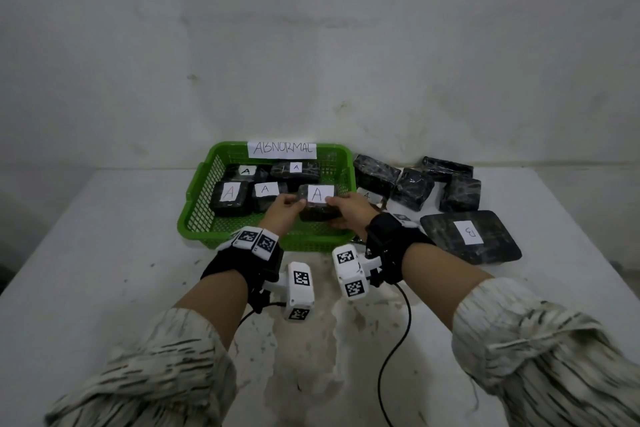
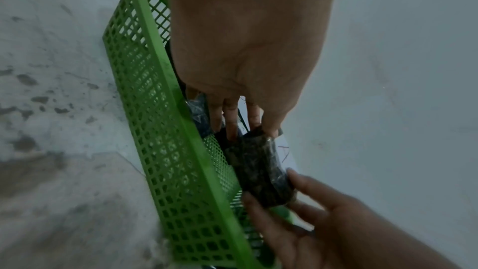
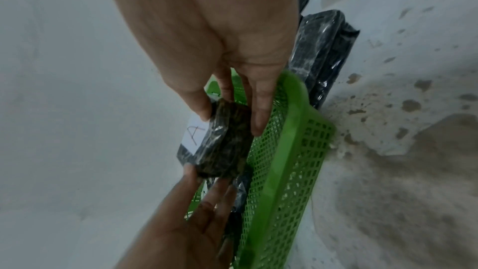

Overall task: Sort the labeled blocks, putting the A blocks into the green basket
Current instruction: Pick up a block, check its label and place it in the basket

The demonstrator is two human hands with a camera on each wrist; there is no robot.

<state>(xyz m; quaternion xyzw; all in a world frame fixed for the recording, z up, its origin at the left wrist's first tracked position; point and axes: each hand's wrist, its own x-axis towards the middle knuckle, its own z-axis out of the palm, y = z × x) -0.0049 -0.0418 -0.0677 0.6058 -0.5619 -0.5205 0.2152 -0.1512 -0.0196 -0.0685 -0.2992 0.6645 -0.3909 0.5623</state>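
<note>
I hold a dark wrapped block labelled A (image 1: 317, 202) above the green basket's (image 1: 194, 204) near right corner, my left hand (image 1: 284, 206) and right hand (image 1: 349, 210) pinching its ends. I should lower it level into the bare gap, then release both together.

One green basket (image 1: 200, 199) on the bench (image 1: 104, 253), bearing one paper sign (image 1: 282, 148) reading ABNORMAL.

Dark wrapped blocks marked A over or in the basket: five. Four lie inside (image 1: 230, 199) (image 1: 267, 193) (image 1: 246, 171) (image 1: 295, 170); the fifth A block (image 1: 318, 203) is held between two hands, left hand (image 1: 284, 207) and right hand (image 1: 349, 210).

Right of the basket: four smaller wrapped blocks with no label showing (image 1: 375, 175) (image 1: 414, 188) (image 1: 446, 168) (image 1: 460, 193); one large flat block with a white label (image 1: 470, 236); one white label with a letter, partly hidden (image 1: 367, 195).

Two wrist cameras, one per wrist (image 1: 300, 289) (image 1: 351, 270).
</note>
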